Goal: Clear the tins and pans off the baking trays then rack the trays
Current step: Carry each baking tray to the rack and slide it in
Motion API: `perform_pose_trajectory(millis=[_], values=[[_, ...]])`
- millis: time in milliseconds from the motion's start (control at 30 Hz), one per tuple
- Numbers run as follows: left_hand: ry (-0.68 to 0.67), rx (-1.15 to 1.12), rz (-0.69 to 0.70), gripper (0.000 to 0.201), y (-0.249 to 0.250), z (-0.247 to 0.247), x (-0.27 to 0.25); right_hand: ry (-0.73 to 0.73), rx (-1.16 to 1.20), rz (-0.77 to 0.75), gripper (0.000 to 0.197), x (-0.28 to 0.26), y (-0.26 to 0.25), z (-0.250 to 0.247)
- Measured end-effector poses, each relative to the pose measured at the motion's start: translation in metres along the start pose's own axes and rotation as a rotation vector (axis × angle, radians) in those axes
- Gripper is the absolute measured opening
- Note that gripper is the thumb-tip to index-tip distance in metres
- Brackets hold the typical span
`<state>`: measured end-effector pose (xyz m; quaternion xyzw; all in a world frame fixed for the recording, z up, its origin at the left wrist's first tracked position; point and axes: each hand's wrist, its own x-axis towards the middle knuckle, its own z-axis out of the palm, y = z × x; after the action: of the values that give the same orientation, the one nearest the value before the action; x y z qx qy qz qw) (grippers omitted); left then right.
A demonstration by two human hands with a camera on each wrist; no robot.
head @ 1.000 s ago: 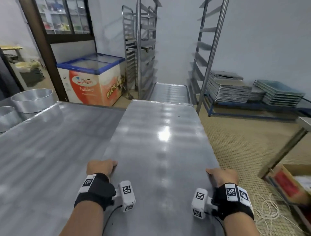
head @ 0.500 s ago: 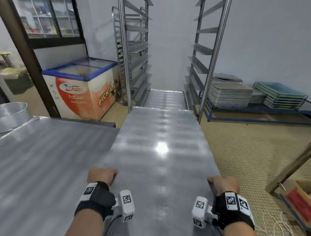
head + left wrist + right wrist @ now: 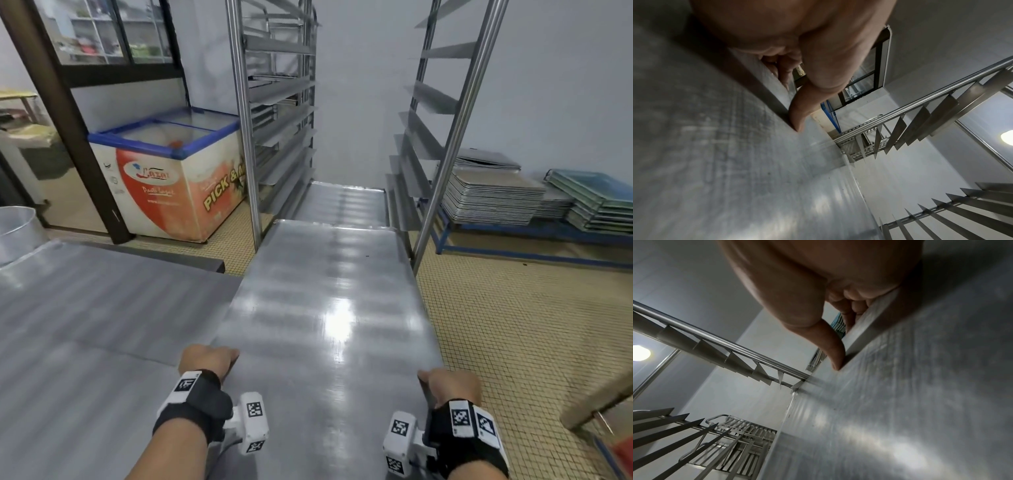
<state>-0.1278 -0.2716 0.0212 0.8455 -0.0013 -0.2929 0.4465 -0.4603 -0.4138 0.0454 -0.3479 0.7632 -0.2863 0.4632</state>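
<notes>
The bare, flat aluminium baking tray (image 3: 329, 308) is held level, its far end between the uprights of the tall steel rack (image 3: 241, 113). The left hand (image 3: 205, 359) and right hand (image 3: 452, 382) each grip a side rim near its near corners. 1 tray already lies racked below; sliding in remains.

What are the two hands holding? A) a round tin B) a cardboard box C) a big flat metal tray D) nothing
C: the left hand and the right hand each grip a side edge of the big flat baking tray, thumbs on top, its far end pointing into the rack.
</notes>
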Motion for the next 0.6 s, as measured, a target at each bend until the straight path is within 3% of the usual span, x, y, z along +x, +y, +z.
perform_pose_trajectory(millis=[133,233,400,500,600], values=[[0.011,-0.044,-0.004,0.024,0.005,0.015,0.024,-0.016,-0.017,-0.001,0.034,0.02,-0.008,0.014],[0.01,-0.058,0.002,0.034,0.008,0.029,0.054,-0.031,0.0,0.009,0.029,0.033,-0.016,0.026],[-0.046,-0.025,0.021,0.025,0.038,0.046,0.081,-0.025,-0.051,0.009,0.024,0.054,-0.038,0.051],[-0.057,-0.015,0.033,0.043,0.041,0.065,0.13,-0.016,-0.071,0.013,0.027,0.066,-0.053,0.067],[-0.071,0.046,0.027,0.052,0.068,0.068,0.127,-0.004,-0.054,0.043,0.031,0.077,-0.065,0.086]])
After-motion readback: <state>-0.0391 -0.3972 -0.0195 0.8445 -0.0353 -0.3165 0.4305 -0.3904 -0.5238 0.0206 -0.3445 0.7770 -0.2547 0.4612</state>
